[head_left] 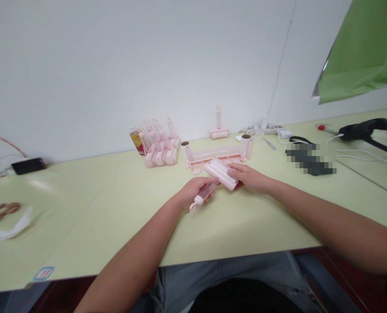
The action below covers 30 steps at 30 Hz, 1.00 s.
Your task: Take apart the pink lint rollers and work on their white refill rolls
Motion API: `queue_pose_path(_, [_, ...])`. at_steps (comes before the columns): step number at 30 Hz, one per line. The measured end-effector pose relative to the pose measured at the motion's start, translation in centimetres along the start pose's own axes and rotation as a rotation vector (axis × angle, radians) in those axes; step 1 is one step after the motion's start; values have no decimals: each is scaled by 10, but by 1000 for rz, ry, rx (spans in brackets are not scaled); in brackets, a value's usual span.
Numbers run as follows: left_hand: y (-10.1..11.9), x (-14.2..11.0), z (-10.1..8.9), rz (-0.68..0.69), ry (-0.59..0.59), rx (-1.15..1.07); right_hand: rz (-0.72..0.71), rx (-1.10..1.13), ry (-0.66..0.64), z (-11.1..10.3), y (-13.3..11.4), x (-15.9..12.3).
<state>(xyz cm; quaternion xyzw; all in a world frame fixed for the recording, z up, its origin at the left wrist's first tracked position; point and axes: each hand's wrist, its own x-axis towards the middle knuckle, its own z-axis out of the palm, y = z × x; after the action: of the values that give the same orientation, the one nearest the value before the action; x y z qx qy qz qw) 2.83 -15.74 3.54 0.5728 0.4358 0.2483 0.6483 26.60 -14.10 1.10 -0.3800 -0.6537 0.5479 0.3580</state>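
Note:
Over the middle of the table I hold a pink-and-white lint roller (219, 172), tilted, its handle pointing down toward me. My left hand (196, 191) is wrapped round the clear pink handle (206, 190). At the other end, my right hand (243, 176) grips the right side of the wide roller head, thumb on top; its other fingers are mostly hidden behind the head. Just behind the roller lie pink plastic parts (198, 162) in a row, with a white roll (246, 145) standing at the right and another roll (184, 150) at the left.
Several lint rollers (160, 152) stand grouped at the back left beside a yellow-red package (137, 141). One more lint roller (219, 133) stands near the wall. Cables, a power strip (266, 129) and a black strapped device (369, 130) lie right. A phone (28, 165) is far left.

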Motion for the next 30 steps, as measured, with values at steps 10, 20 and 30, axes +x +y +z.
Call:
queue_pose_path(10, [-13,-2,3,224,58,93,230,348,-54,9,-3,-2])
queue_pose_path(20, [0,-11,11,442,281,429,190,192,-227,12,-3,-7])
queue_pose_path(30, [1,-10,5,445,409,502,81,-8,-330,12,-4,-8])
